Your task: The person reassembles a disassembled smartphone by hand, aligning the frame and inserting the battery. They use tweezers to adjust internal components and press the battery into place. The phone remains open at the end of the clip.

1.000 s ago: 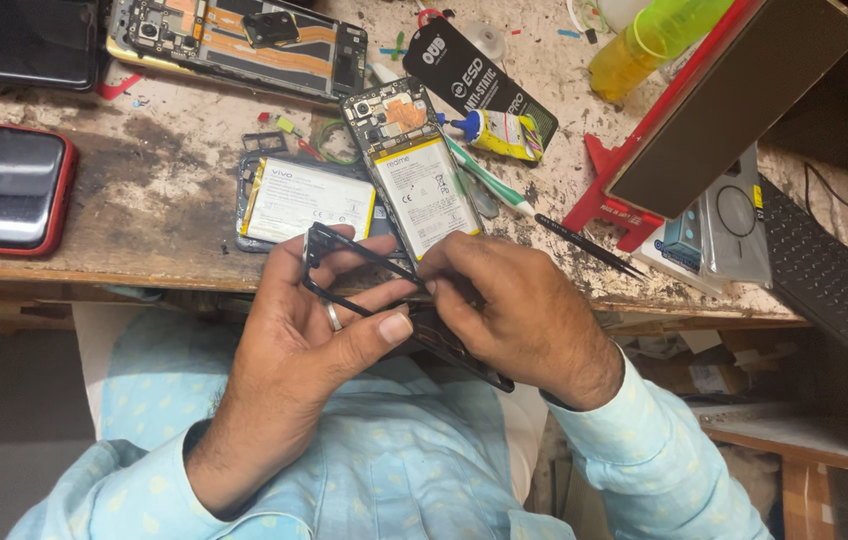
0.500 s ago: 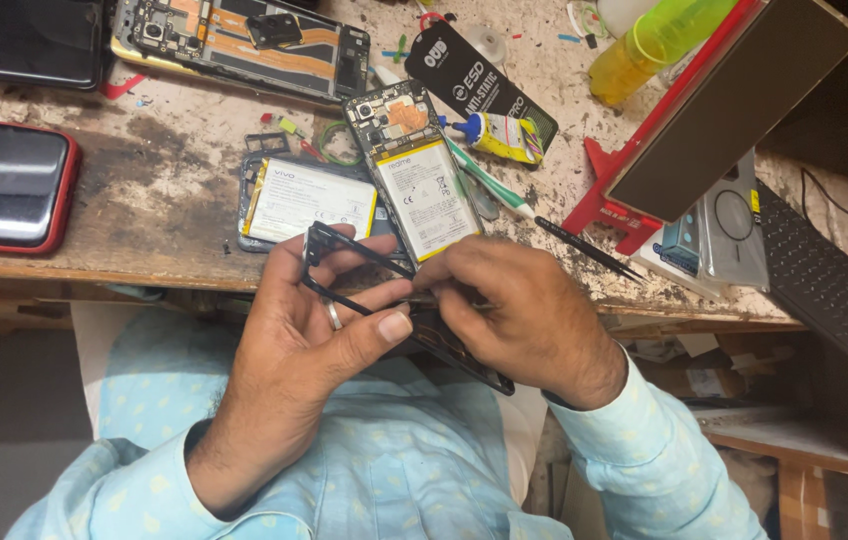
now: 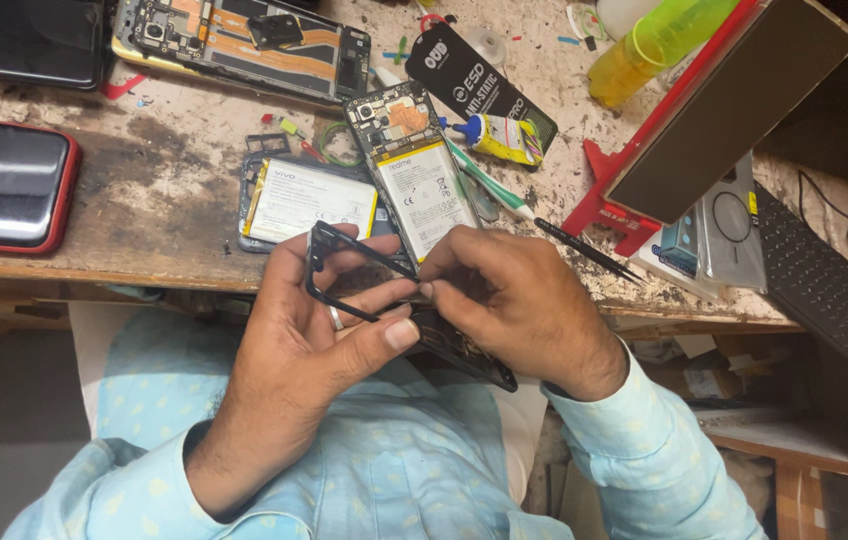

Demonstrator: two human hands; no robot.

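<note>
Black phone frame (image 3: 359, 285) being held in both hands, just off the near edge of the worktop (image 3: 144, 200).
Left hand (image 3: 304, 350) is gripping its left side, thumb pressing across; right hand (image 3: 519, 300) is pinching its right edge. Two opened phones with batteries (image 3: 414, 180) are lying just beyond.

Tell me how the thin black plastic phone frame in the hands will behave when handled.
The thin black plastic phone frame is an open, narrow-railed rim, so it probably flexes and twists easily. It looks light: the left hand holds it with fingertips alone. Its slim rails may crack if the right hand presses hard where it pinches.
</note>
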